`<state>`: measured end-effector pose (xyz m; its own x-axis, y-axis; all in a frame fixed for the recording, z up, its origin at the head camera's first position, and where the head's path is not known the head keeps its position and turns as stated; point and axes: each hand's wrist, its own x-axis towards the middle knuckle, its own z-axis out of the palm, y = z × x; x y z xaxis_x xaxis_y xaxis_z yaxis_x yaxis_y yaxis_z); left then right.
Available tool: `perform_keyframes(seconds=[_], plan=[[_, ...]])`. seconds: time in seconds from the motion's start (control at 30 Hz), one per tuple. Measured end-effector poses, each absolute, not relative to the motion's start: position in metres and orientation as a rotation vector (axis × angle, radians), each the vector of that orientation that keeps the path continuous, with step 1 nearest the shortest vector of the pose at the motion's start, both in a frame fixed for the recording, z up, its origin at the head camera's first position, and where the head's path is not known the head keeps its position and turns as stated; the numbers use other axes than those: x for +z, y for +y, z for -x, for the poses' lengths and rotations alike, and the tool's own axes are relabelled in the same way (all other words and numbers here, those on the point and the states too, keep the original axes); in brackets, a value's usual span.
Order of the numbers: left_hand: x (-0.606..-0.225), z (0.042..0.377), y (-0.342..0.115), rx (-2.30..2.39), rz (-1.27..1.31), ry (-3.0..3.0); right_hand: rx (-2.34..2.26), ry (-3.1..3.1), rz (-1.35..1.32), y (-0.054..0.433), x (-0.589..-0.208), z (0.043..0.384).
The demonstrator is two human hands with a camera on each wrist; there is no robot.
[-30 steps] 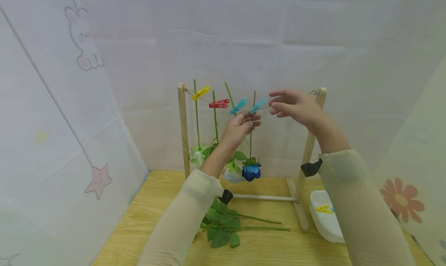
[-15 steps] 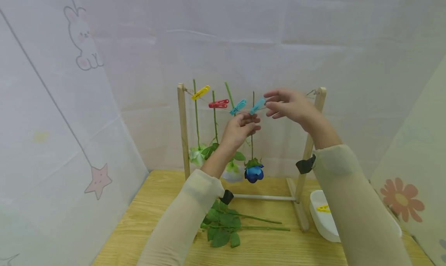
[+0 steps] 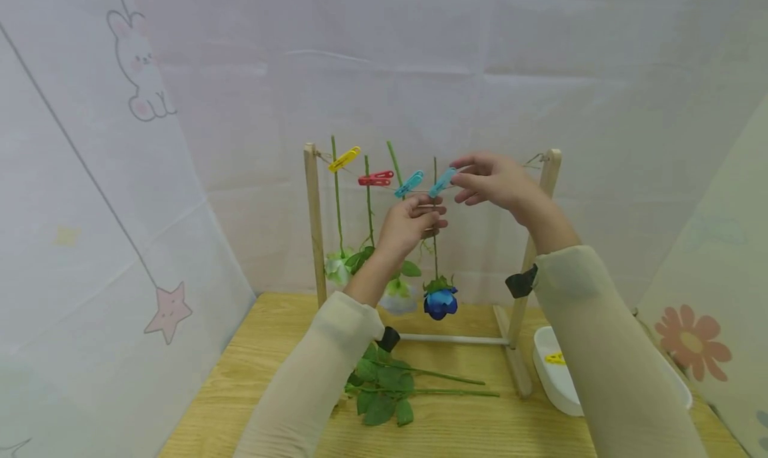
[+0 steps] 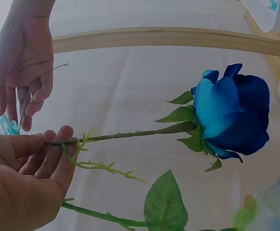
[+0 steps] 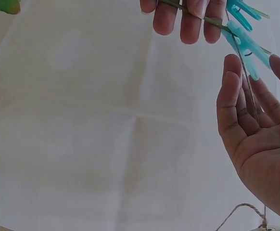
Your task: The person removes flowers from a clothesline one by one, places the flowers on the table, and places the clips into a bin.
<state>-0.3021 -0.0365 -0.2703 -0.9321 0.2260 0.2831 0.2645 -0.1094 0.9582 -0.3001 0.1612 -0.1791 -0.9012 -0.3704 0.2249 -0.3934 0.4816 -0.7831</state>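
Note:
An upside-down blue rose (image 4: 234, 113) hangs by its stem from the twine in the head view. My left hand (image 3: 408, 225) pinches that stem between thumb and fingers, just under the line. At the top of the stem, a light-blue clothespin (image 3: 442, 182) grips stem and twine together. My right hand (image 3: 495, 185) has its thumb and fingers on the handle ends of this clothespin, as the right wrist view shows. Farther left on the line are another blue clothespin (image 3: 409, 184), a red clothespin (image 3: 376, 178) and a yellow clothespin (image 3: 345, 159), each at a hanging flower's stem.
The twine runs between the posts of a wooden rack (image 3: 315, 225). Leafy green stems (image 3: 390, 381) lie on the table (image 3: 456, 425) in front of it. To the right is a white tub (image 3: 561, 385) with a yellow clothespin (image 3: 555, 358), partly behind my right sleeve.
My right hand has moved left along the twine to the clothespin's handles. The blue rose has swung slightly right and down, while my left hand has stayed nearly in place.

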Motion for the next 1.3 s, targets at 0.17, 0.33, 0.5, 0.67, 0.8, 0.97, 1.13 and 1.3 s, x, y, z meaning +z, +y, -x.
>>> perform_keyframes(seconds=[0.17,0.33,0.5,0.67,0.8,0.97,1.13,1.3], plan=[[-0.2708,0.3015,-0.0372,-2.250,0.577,-2.076,1.455,-2.681,-0.667,0.1583,-0.1796,0.3020],[-0.2716,0.3005,-0.0367,-2.251,0.572,-2.056,1.471,-2.683,-0.642,0.1565,-0.1807,0.3041],[-0.2717,0.3006,-0.0366,-2.260,0.580,-2.043,1.502,-2.670,-0.636,0.1550,-0.1807,0.3033],[-0.2717,0.3003,-0.0363,-2.276,0.580,-2.029,1.543,-2.674,-0.608,0.1544,-0.1799,0.3021],[-0.2725,0.3003,-0.0369,-2.278,0.579,-2.029,1.531,-2.700,-0.578,0.1538,-0.1782,0.3017],[-0.2733,0.3015,-0.0377,-2.255,0.582,-2.046,1.537,-2.695,-0.580,0.1530,-0.1773,0.3005],[-0.2726,0.3010,-0.0383,-2.234,0.592,-2.059,1.616,-2.636,-0.578,0.1546,-0.1800,0.3001],[-0.2706,0.2995,-0.0390,-2.206,0.586,-2.075,1.695,-2.566,-0.535,0.1563,-0.1840,0.3017]])
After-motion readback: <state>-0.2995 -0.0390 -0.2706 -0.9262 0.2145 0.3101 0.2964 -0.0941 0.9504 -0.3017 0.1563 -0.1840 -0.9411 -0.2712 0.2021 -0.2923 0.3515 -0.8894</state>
